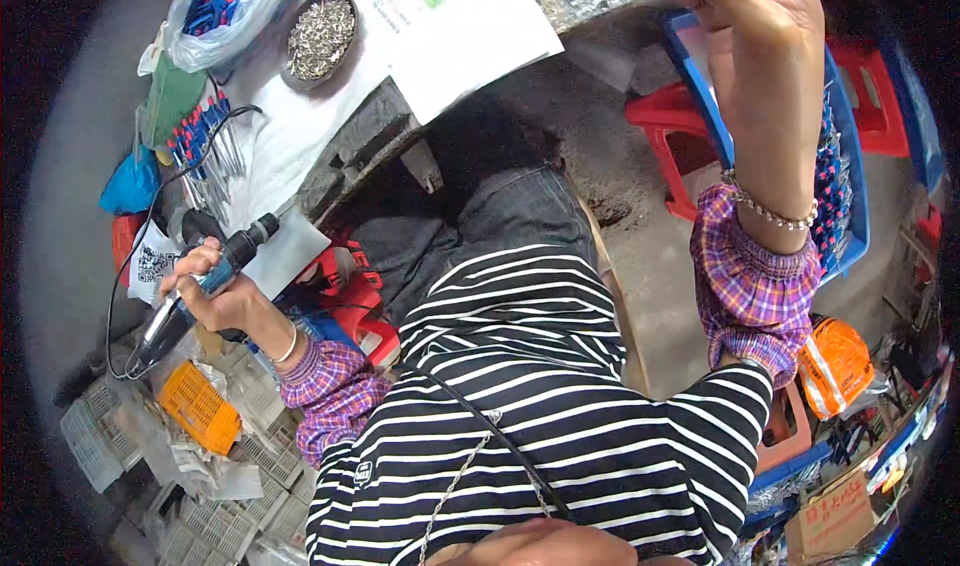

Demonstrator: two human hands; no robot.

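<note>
My left hand (215,291) is wrapped round the grip of a power drill (228,266) with a blue-grey body and a black chuck pointing up and right. The drill's black cord (112,311) loops around at the left. Beyond it, on the table edge, lies a bunch of thin metal-shafted tools (205,146) with blue and red handles. My right hand (765,1) is raised at the upper right, its fingers curled and partly cut off by the picture's edge. What it pinches, if anything, cannot be made out. Below that arm stands a blue crate (855,181) holding several blue-and-red-handled tools.
A dark bowl (345,61) of small metal parts and a clear plastic bag (185,51) of blue-and-red handles stand on the table, near white paper sheets (480,51). Red plastic stools (655,116) stand at the right. An orange bag (838,366) and a cardboard box (830,521) lie lower right.
</note>
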